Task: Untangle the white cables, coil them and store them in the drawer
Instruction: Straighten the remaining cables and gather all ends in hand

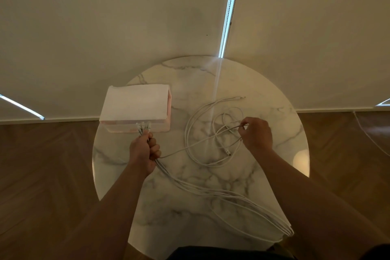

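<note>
Drawer box sat left on the marble table. Left hand fisted round the cable bundle, plug ends just before the box, types too small to tell. Loose tangle lay at centre. Right hand pinched one cable end above it.

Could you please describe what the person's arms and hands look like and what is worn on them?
Both are bare: the left hand and right hand wear no gloves, and no ring, watch or bracelet shows. The left forearm and right forearm are uncovered, with no sleeve in view. A dark garment shows at the bottom edge.
</note>
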{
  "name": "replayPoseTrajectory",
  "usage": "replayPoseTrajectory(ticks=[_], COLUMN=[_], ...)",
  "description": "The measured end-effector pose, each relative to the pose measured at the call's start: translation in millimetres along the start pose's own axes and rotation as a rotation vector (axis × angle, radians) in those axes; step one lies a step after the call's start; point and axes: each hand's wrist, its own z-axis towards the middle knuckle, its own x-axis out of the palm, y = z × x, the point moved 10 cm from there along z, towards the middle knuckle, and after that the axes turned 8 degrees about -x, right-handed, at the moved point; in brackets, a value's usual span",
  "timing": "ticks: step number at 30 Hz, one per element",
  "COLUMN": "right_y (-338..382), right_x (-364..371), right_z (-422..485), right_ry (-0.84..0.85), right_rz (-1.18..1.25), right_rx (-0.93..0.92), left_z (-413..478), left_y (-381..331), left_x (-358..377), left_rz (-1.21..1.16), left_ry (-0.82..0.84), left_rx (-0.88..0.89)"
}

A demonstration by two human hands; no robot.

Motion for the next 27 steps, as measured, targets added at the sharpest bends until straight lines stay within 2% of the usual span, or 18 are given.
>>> replayPoseTrajectory(ticks=[4, 7, 9, 11, 12, 15, 17, 20, 23, 25, 27], right_y=[-30, -57, -58, -41, -29, 0, 17, 44, 67, 69, 59], right_x=[-4, -9, -14, -13, -8, 18, 24, 15, -22, -58, -76], right_z=[8, 9, 9, 11, 12, 1, -4, -1, 11, 20, 29], right_ry=[0.060, 0.056, 0.009, 0.020, 0.089, 0.454, 0.523, 0.416, 0.127, -0.059, -0.093], right_rz=[-0.139, -0.091, -0.036, 0.073, 0.118, 0.147, 0.172, 0.263, 0.270, 0.316, 0.360], right_rx=[0.078, 0.126, 0.082, -0.069, -0.140, -0.212, -0.248, -0.310, -0.398, -0.344, -0.219], left_z=[1, 1, 0, -1, -1, -2, -6, -13, -17, -16, -14], left_y=[-12, -7, -1, 1, 0, -2, -2, 2, 4, 4, 5], left_x=[-18, -30, -31, -30, -29, -23, -13, 7, 15, 12, 7], left_rz=[-0.087, -0.114, -0.095, -0.069, -0.053, -0.001, 0.070, 0.196, 0.231, 0.207, 0.163], left_ry=[-0.026, -0.048, -0.072, -0.082, -0.083, -0.066, -0.032, 0.038, 0.061, 0.054, 0.050], left_rx=[-0.001, -0.021, -0.022, -0.012, -0.006, -0.002, -0.003, 0.001, 0.011, 0.004, -0.013])
